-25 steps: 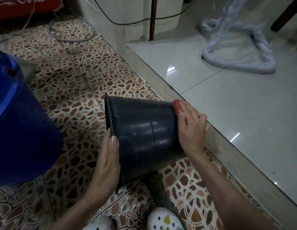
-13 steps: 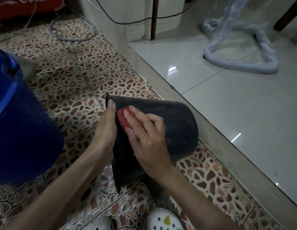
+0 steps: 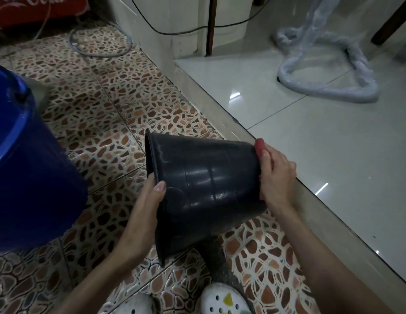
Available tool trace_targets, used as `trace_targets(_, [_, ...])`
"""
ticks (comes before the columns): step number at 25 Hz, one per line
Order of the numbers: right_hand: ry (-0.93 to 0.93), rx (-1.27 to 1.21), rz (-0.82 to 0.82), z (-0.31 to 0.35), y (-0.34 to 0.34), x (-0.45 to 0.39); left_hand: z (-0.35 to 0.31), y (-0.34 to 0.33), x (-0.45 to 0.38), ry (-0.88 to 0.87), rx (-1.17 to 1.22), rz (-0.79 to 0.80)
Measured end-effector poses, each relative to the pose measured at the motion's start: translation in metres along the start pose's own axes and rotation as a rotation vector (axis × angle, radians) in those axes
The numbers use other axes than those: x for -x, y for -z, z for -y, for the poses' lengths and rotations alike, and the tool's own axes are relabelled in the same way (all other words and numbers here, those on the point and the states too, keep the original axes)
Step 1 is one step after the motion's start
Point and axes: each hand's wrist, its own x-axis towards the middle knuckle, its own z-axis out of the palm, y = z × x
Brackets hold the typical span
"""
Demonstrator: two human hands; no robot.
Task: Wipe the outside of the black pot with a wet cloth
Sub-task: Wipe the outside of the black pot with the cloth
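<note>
- Crouching on a pebble-patterned floor, a person holds a black pot tipped on its side, its open mouth facing left and its base facing right. Laid over like this, the curved outer wall is turned up where a cloth can reach it.
- Left hand: it grips the pot at the near part of the rim, thumb lying on the outer wall and the fingers hidden behind the rim. This looks meant to steady the pot and keep it from rolling.
- Right hand: it presses a red cloth against the pot's base end, fingers lying fairly flat over the cloth. Only a strip of the cloth shows beyond the fingers.
- The pot's wall looks shiny in bands, which suggests it is wet; pale smears show near the rim.
- A blue bucket stands just left of the pot, probably kept close for wetting the cloth.
- A raised step of pale glossy tiles runs along the right, close behind the right hand.
- Two white shoes show at the near edge.
</note>
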Motion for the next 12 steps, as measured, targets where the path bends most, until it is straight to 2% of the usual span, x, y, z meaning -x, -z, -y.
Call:
trace_targets(1, [-0.035, -0.076, -0.044, 0.006, 0.005, 0.006, -0.009, 0.001, -0.007, 0.015, 0.044, -0.012])
trace_targets(3, [0.07, -0.232, -0.072, 0.032, 0.008, 0.034, -0.025, 0.002, -0.033, 0.124, 0.087, -0.076])
trace_targets(4, [0.206, -0.263, -0.026, 0.048, 0.005, 0.052, -0.036, -0.001, -0.046, 0.218, 0.119, -0.089])
trace_targets(6, [0.543, -0.137, 0.123, 0.072, -0.008, 0.079, -0.048, -0.009, -0.062, 0.326, 0.193, -0.105])
trace_targets(8, [0.725, 0.082, 0.293, 0.083, -0.02, 0.087, -0.045, -0.015, -0.061, 0.301, 0.159, -0.13])
trace_targets(10, [0.747, 0.203, 0.4, 0.087, -0.026, 0.074, -0.036, -0.012, -0.055, 0.246, 0.167, -0.144])
trace_targets(12, [0.708, 0.208, 0.41, 0.086, -0.032, 0.061, -0.024, -0.002, -0.048, 0.171, 0.175, -0.151])
